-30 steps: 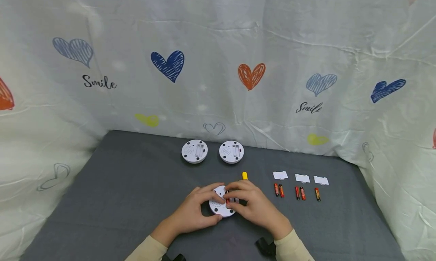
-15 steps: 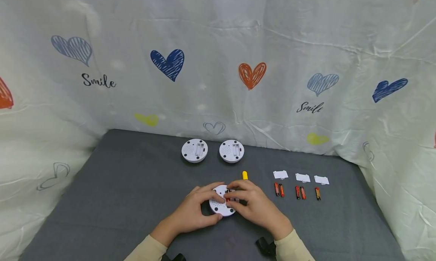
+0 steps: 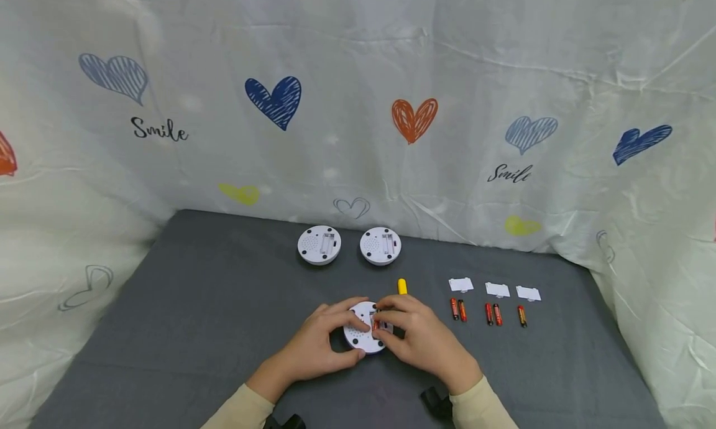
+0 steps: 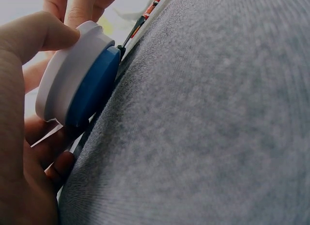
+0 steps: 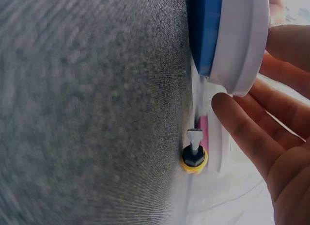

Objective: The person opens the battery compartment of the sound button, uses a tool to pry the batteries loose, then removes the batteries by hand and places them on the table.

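Observation:
A round white device point(image 3: 358, 340) lies underside up on the dark cloth, its speaker holes and battery compartment facing upward. The wrist views show its blue lower part point(image 4: 94, 89) against the cloth. My left hand point(image 3: 327, 344) grips its rim from the left, thumb at the near edge and fingers over the far side. At the compartment, my right hand point(image 3: 422, 339) pinches a red battery point(image 3: 376, 324) between thumb and fingertips. Those fingers hide part of the compartment. In the right wrist view one right finger point(image 5: 242, 125) extends beside the white rim.
Two similar devices, one left point(image 3: 319, 245) and one right point(image 3: 380, 246), sit behind with open compartments. A yellow-handled screwdriver point(image 3: 402, 286) lies beyond my right hand. To the right are three white covers point(image 3: 497, 290) above several red batteries point(image 3: 493, 314). A printed curtain point(image 3: 347, 106) hangs behind.
My right fingertips have shifted slightly at the compartment, and the red battery's position under them has changed a little. My left hand keeps its hold on the device.

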`<state>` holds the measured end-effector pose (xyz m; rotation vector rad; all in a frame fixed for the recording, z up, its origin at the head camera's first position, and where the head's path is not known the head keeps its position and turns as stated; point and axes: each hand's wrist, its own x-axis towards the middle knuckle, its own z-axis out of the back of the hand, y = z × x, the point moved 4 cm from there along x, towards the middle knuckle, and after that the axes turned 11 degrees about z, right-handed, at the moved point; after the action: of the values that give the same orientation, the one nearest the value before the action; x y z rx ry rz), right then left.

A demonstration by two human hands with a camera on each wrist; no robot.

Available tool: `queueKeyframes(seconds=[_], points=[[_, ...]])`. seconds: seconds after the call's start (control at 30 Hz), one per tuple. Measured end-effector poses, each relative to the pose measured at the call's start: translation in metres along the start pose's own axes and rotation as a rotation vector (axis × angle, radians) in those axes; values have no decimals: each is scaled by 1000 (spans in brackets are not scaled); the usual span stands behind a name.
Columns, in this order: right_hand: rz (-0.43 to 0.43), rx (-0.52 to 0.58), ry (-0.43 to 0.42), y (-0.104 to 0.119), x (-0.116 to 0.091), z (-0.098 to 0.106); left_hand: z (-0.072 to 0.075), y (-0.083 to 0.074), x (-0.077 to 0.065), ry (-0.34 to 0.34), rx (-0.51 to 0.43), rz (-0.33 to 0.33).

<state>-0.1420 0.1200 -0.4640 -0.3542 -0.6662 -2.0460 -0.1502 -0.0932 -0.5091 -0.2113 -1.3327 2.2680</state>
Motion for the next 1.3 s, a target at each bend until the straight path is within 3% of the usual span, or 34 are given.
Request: queueKeyframes(seconds=[0.6, 1.1, 1.3], points=[[-80, -32, -24, -3, 0, 1, 0, -2, 0, 2, 10, -2], [-86, -35, -28, -5, 0, 0, 0, -1, 2, -6, 7, -9], [-81, -10, -79, -8, -3, 7, 1, -1, 0, -17, 10, -11]])
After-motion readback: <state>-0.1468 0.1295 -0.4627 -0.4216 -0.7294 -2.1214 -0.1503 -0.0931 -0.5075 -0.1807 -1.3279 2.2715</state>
